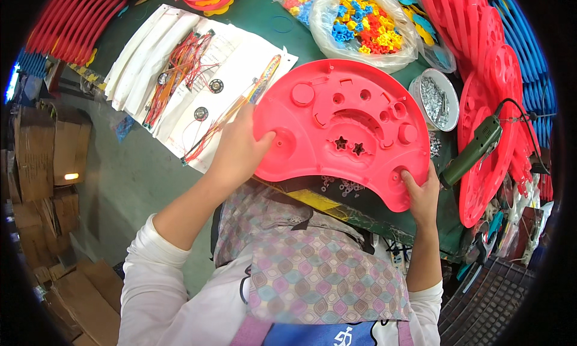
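Note:
Between my two hands is a red plastic toy shell (pixel 288 156), a curved crescent panel with round posts, holes and two star-shaped cutouts. My left hand (pixel 243 143) is closed on its left end, thumb over the face and fingers around the edge. On the lower right end, my right hand (pixel 422 192) grips the rim the same way, thumb by a small round recess. The shell is tilted above the near edge of the green table (pixel 264 18). Small pale ring-shaped parts (pixel 350 187) show below its inner curve.
White sheets (pixel 234 51) with wired speakers (pixel 201 113) lie at left. A clear bag of coloured star pieces (pixel 375 30) and a white tub of screws (pixel 442 108) stand beyond. At right are a green electric screwdriver (pixel 475 150) and stacked red shells (pixel 499 63); cardboard boxes (pixel 72 144) fill the left.

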Demonstrator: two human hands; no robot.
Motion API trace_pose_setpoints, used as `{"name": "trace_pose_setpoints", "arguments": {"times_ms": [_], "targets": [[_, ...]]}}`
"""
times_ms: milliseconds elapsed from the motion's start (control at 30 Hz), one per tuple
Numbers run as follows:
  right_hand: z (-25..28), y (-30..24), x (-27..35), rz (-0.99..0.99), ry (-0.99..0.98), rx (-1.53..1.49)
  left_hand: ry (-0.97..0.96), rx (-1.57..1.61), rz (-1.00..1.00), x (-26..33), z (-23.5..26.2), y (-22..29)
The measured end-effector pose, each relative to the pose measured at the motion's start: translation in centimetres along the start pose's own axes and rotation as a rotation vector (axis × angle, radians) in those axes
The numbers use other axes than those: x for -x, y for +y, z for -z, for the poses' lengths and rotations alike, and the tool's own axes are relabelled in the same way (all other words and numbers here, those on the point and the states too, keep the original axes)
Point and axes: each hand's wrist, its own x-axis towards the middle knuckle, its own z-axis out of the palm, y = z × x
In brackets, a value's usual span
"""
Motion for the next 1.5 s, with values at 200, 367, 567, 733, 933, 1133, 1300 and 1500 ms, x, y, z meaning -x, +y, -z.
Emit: {"name": "trace_pose_setpoints", "arguments": {"times_ms": [200, 367, 567, 733, 933, 1133, 1300, 1500], "targets": [[0.2, -0.2, 0.0, -0.006, -0.005, 0.049, 0.022, -0.062, 0.004, 0.0, -0.5, -0.7], [0.7, 0.2, -0.1, 0.017, -0.004, 0.102, 0.16, -0.222, -0.142, 0.0, -1.4, -0.2], [-0.2, -1.3, 0.4, 0.344, 0.162, 0.551, -0.139, -0.205, -0.769, 0.7, -1.9, 1.5], [-0.7, -5.6, -3.4, 0.703, 0.081, 0.816, -0.409, -0.098, -0.759, 0.0, -3.0, 2.6], [-5.5, -8.4, -16.4, 0.749, -0.04, 0.602, -0.743, -0.026, -0.491, -5.0, -0.5, 6.7], [-10.6, -7.2, -24.8, 0.578, -0.228, 1.013, -0.159, -0.042, -0.54, -15.6, -1.8, 6.9], [-11.4, -7.4, -25.0, 0.626, -0.245, 1.057, 0.082, -0.431, -0.739, -22.9, -6.6, 6.4], [-11.0, -7.3, -24.5, 0.602, -0.225, 1.026, 0.093, -0.767, -0.701, -25.0, -10.4, 6.8]]}}
